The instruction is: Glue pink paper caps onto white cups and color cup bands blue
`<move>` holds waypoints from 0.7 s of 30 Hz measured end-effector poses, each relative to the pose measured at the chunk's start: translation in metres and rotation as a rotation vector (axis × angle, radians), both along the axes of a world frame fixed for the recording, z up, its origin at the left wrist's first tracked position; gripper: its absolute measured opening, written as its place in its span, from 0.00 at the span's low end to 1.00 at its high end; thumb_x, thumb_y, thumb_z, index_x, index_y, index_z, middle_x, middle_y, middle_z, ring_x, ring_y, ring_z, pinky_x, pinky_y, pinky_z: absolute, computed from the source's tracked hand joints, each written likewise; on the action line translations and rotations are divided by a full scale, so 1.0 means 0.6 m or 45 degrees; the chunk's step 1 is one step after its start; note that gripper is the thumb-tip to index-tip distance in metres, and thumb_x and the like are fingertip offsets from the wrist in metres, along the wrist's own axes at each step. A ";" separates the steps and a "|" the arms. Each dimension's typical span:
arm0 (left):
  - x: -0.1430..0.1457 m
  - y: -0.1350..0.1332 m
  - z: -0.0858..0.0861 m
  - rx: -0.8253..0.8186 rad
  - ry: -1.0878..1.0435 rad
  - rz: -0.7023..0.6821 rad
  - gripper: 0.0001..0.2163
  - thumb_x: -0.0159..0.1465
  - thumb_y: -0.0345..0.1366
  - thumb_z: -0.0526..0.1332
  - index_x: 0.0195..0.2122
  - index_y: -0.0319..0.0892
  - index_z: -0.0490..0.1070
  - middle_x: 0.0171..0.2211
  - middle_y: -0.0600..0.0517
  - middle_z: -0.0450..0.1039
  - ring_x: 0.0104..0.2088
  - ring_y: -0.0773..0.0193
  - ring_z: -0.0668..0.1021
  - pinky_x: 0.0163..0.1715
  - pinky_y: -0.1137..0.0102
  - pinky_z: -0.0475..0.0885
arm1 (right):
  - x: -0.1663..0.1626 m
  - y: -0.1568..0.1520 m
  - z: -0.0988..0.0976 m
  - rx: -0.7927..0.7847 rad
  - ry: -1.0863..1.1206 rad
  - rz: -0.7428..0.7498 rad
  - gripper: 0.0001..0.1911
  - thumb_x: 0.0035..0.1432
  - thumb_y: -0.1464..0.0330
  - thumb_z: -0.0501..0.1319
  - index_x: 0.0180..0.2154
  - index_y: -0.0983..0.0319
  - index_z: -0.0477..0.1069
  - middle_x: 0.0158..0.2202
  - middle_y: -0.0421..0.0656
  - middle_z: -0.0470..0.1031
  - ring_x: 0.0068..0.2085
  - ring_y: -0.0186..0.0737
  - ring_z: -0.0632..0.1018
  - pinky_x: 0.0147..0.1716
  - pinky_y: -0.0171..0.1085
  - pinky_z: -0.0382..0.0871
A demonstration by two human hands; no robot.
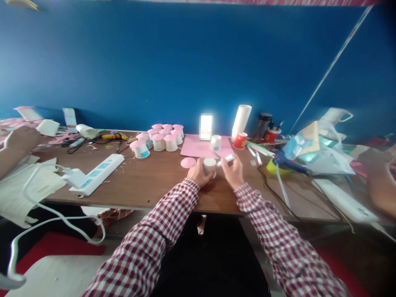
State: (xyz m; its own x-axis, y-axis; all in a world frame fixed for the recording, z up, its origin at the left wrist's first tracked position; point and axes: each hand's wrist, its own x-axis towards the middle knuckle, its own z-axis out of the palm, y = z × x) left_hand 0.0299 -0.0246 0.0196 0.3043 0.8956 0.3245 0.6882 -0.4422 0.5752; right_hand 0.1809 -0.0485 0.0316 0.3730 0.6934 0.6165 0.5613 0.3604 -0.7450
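While our left hand point(199, 174) has a white cup point(209, 163) gripped from the left, our right hand point(234, 170) pinches some little white thingy point(229, 158) beside it.

White power strip point(98, 175) on brown table point(139, 181) — blue wall point(173, 62) behind.

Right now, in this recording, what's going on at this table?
A person in checked sleeves is handling a white cup with the left hand, while the right hand holds a small white item close by; exactly what it is can't be made out. A loose pink disc lies near the left hand. Another cup rests on a pink sheet, and several pink-topped cups stand grouped to the left.
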 end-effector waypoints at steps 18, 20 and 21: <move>-0.002 0.002 -0.001 -0.026 -0.022 0.000 0.27 0.51 0.43 0.62 0.50 0.43 0.55 0.38 0.48 0.72 0.37 0.56 0.76 0.36 0.64 0.69 | -0.001 -0.001 -0.003 0.103 0.004 0.054 0.10 0.52 0.63 0.59 0.26 0.60 0.61 0.24 0.38 0.67 0.24 0.34 0.68 0.25 0.34 0.65; -0.001 0.004 -0.001 -0.039 -0.020 0.018 0.28 0.50 0.42 0.63 0.50 0.43 0.55 0.38 0.48 0.72 0.38 0.55 0.76 0.36 0.64 0.69 | 0.000 -0.002 -0.003 0.101 -0.019 0.073 0.09 0.53 0.63 0.59 0.27 0.60 0.62 0.24 0.38 0.67 0.24 0.34 0.68 0.25 0.34 0.66; -0.001 0.004 -0.002 -0.047 -0.021 0.025 0.28 0.50 0.42 0.63 0.50 0.44 0.55 0.38 0.49 0.72 0.38 0.55 0.76 0.36 0.64 0.69 | 0.001 -0.003 -0.003 0.102 -0.036 0.082 0.09 0.53 0.63 0.59 0.28 0.60 0.62 0.25 0.38 0.67 0.24 0.34 0.69 0.26 0.34 0.66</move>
